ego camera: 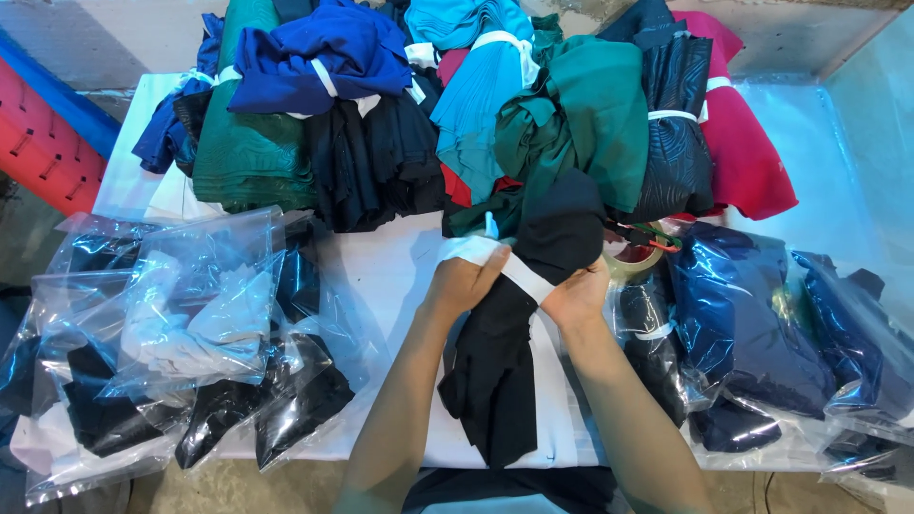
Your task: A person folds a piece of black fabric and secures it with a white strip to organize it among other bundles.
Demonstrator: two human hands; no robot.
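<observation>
From the head camera, both hands meet over the middle of a white-covered bench [381, 286]. The left hand [464, 283] grips the end of a white fabric band [495, 259] that wraps a bundle of black cloth [514, 333], fingers curled around the strip. The right hand [578, 295] is closed on the other side of the same bundle, pinching the band and the black cloth together. The bundle lies along the bench between the forearms, its lower end reaching toward the near edge.

Just behind the right hand sits a roll of tape [633, 259] with a red-handled tool beside it. Farther back, a heap of tied cloth bundles [533, 124] in blue, teal, green, black and magenta covers the far part of the bench. To the left lie clear plastic bags [190, 324] holding dark and white cloth; to the right, more bagged dark blue garments [752, 324].
</observation>
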